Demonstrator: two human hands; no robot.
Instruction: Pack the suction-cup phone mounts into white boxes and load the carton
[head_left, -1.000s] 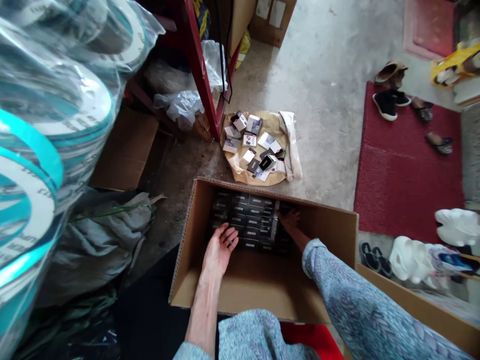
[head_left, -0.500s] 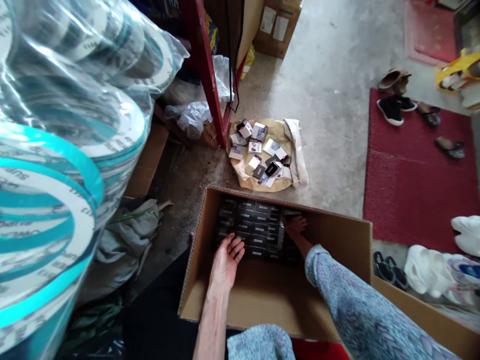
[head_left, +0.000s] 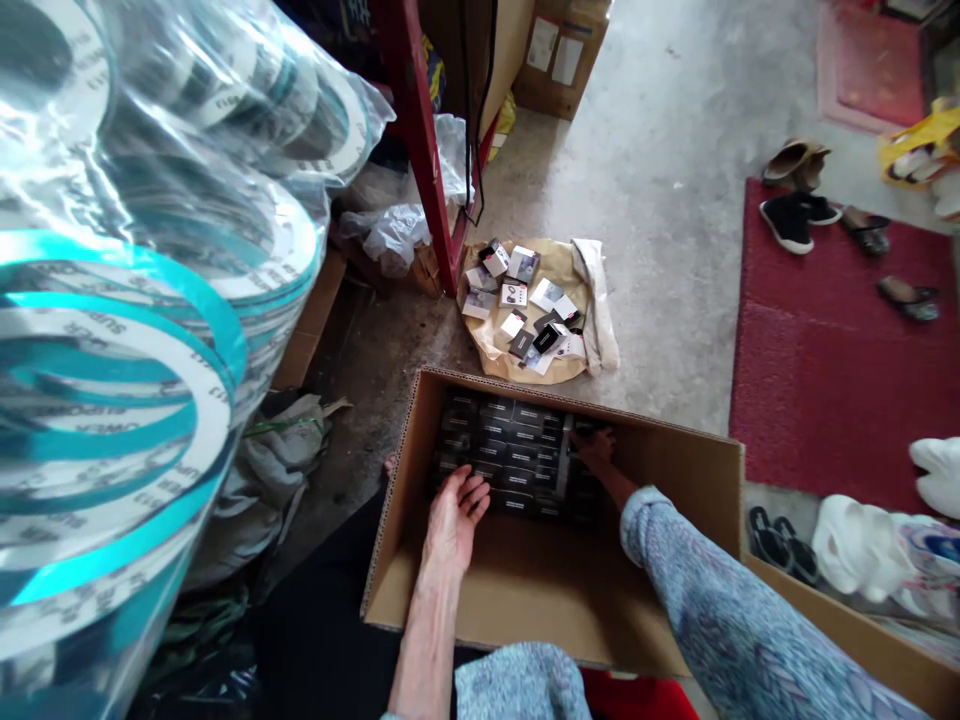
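In front of me stands an open cardboard carton (head_left: pixel 547 615), its far part lined with rows of small black boxes (head_left: pixel 517 455). My left hand (head_left: pixel 459 510) is inside the carton, palm turned up beside the front rows, fingers slightly curled and apart with nothing in them. Deep at the far right end of the rows is my right hand (head_left: pixel 596 446), its fingers bent around a small dark box that is mostly in shadow. Beyond the carton, several small white and black boxes (head_left: pixel 521 340) lie scattered on a brown paper sack (head_left: pixel 555 258).
Clear bags of white and teal rings (head_left: pixel 225 400) crowd the left. A red metal post (head_left: pixel 427 150) rises behind them. Shoes (head_left: pixel 787 222) lie on a red mat (head_left: pixel 840 400) at right, and white slippers (head_left: pixel 847 545) sit near the carton's right flap.
My right hand has pushed slightly lower into the far right of the carton, and the pale face near its fingers no longer shows. My left hand stays about where it was.
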